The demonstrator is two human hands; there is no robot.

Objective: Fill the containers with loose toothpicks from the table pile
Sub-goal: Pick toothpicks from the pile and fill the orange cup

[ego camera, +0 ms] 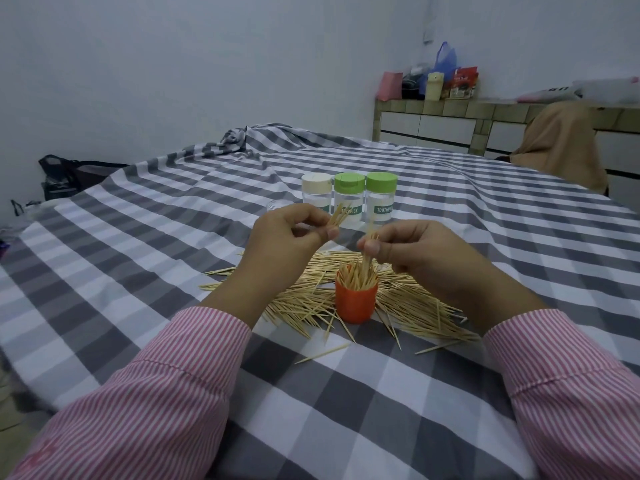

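A grey-and-white checked cloth [346, 393] covers the table. On it a loose toothpick pile [408, 306] spreads around an orange container [356, 304], open and packed with upright toothpicks. Just above it, the right hand [415, 251] pinches a few picks whose lower ends reach into the container. To the left, the left hand [287, 237] pinches a small bundle [337, 215]. Farther off stand three lidded jars [349, 197], contents unclear.
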